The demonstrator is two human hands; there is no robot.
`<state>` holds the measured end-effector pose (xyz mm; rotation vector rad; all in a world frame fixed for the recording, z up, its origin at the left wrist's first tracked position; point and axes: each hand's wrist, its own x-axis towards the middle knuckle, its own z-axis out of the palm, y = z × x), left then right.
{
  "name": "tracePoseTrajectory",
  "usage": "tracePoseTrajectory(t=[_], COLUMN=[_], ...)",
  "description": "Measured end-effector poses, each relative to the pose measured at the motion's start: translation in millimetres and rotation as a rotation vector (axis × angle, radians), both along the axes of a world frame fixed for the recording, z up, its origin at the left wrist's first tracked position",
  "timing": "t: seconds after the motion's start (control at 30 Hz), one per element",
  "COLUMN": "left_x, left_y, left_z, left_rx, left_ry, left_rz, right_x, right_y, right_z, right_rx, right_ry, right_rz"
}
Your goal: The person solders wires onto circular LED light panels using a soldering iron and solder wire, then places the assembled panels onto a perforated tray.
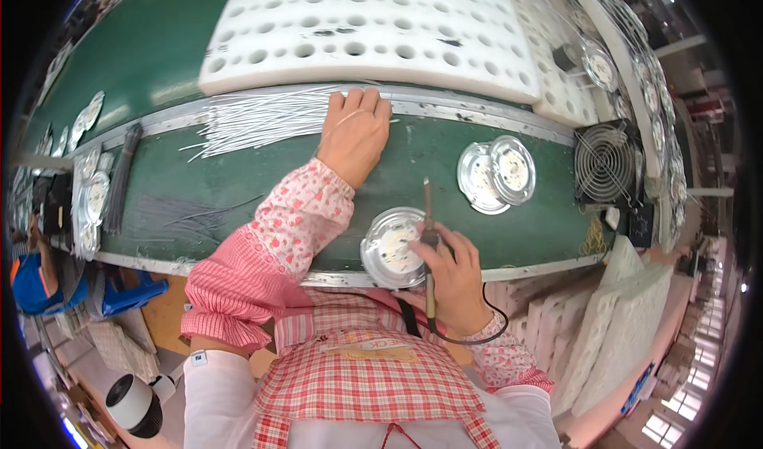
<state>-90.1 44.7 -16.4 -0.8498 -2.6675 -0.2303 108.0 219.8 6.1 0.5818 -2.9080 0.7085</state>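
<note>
My left hand [356, 135] reaches to the back of the bench, its fingers bent down over the right ends of a spread bundle of thin white wires [266, 119]. How many wires it grips is hidden. Between the fingers of my right hand [459, 278] is a soldering iron [430, 282], its tip pointing away from me and its black cord looping over the wrist. Beside that hand, at the bench's front edge, lies a round silvery metal disc [389, 250] with small pale parts on its face. My right fingers overlap its right side.
Two similar discs [513, 171] overlap on the green bench [318, 210] at right. A small fan [606, 163] stands beyond them. White foam with rows of holes [373, 20] spans the back. Dark wires [123, 179] and more discs [95, 199] lie at left.
</note>
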Motion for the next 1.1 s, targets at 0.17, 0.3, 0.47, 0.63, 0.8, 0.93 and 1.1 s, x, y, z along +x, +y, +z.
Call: tracePoseTrajectory(t=[0.17,0.3,0.47,0.63,0.8,0.93,1.1], left_x=[-4.1,35.9,88.2,92.3,93.1,96.5,101.6], left_y=[-0.4,-21.3,-15.3,-7.1,-9.2,-10.5,-18.2], left_z=[12.7,48.5,48.4,30.5,29.6,28.5,28.9], left_rx=[0.539,0.968,0.797,0.753,0.665,0.675,0.695], left_ry=[-0.530,-0.766,-0.538,-0.422,-0.277,-0.204,-0.217], left_rz=[-0.118,-0.090,-0.122,-0.134,-0.140,-0.157,-0.137], right_x=[0.1,-22.0,-44.7,-43.4,-44.9,-44.2,-42.8], right_y=[19.8,8.1,-6.6,-12.9,-16.6,-23.9,-32.0], right_z=[8.2,8.6,5.5,6.6,6.7,8.6,13.5], right_rx=[-0.209,-0.500,-0.609,-0.583,-0.570,-0.555,-0.375], right_ry=[0.021,0.054,0.035,0.077,0.073,0.117,0.285], right_rz=[0.017,-0.270,-0.444,-0.423,-0.438,-0.419,-0.329])
